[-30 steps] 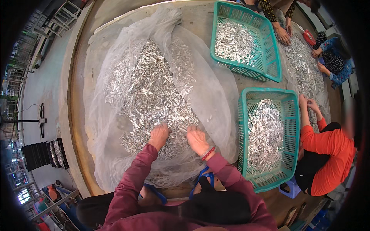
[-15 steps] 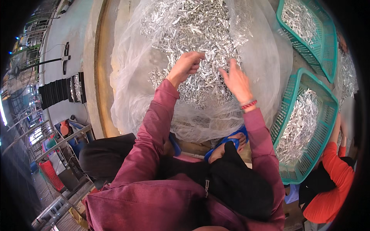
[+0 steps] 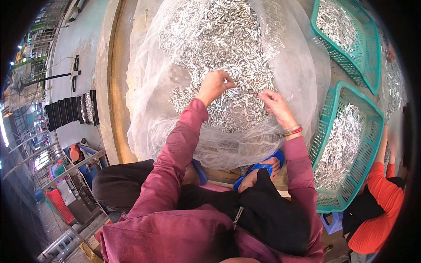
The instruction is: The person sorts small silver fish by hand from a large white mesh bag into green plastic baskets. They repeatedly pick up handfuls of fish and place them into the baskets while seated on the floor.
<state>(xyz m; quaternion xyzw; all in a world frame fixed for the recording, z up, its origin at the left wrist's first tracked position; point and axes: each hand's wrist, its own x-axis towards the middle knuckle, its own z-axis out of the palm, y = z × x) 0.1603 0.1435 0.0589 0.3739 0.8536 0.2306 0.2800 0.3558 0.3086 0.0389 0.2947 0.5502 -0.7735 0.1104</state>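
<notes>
A big heap of small silvery fish [image 3: 228,48] lies on a white mesh net [image 3: 144,109] spread over a low wooden platform. My left hand [image 3: 213,85] rests on the heap with fingers curled around some fish. My right hand [image 3: 274,103], a beaded band at the wrist, lies on the fish just to the right, fingers bent and pinching at them. Both arms are in maroon sleeves. My feet in blue sandals [image 3: 258,168] sit at the platform's near edge.
Two teal plastic baskets of the same fish stand to the right, one near [image 3: 331,114] and one farther back [image 3: 346,55]. A person in an orange top [image 3: 377,219] sits beside the near basket. Concrete floor, black trays [image 3: 72,114] and metal racks lie to the left.
The view has tilted closer to the heap. My left hand has closed on fish and both hands sit slightly farther into the pile.
</notes>
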